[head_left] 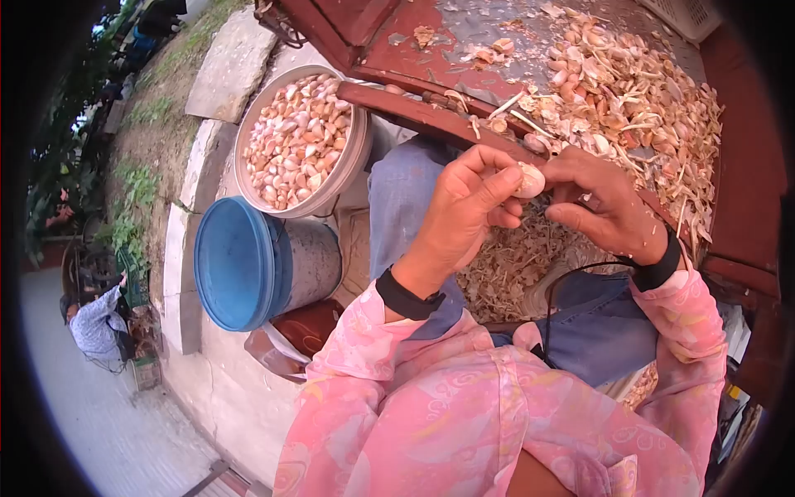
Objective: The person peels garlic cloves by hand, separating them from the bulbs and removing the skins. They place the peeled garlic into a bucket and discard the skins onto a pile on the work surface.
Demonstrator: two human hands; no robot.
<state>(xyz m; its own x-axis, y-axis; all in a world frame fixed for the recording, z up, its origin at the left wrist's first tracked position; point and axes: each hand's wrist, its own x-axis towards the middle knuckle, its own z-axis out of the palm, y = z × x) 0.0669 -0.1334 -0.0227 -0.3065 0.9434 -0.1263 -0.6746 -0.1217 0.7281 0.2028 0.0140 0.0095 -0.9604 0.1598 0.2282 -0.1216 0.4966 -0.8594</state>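
A pale garlic piece (530,180) is pinched between the thumb and fingers of my left hand (468,203), above my lap. My right hand (609,203) is close beside it on the right, its thumb and forefinger curled toward the piece; whether they touch it is hard to tell. Just beyond both hands runs the red wooden edge (431,116) of a surface bearing a heap of garlic cloves, skins and stalks (638,99). Below my hands, loose skins (505,273) lie between my legs.
At the left, a white bucket (358,157) holds many separated cloves (294,141). Nearer me stands a bucket with a blue lid (233,263). Stone blocks (180,257) line the ground beyond. A person (98,327) is at the far left. A pale crate (683,15) sits at the top right.
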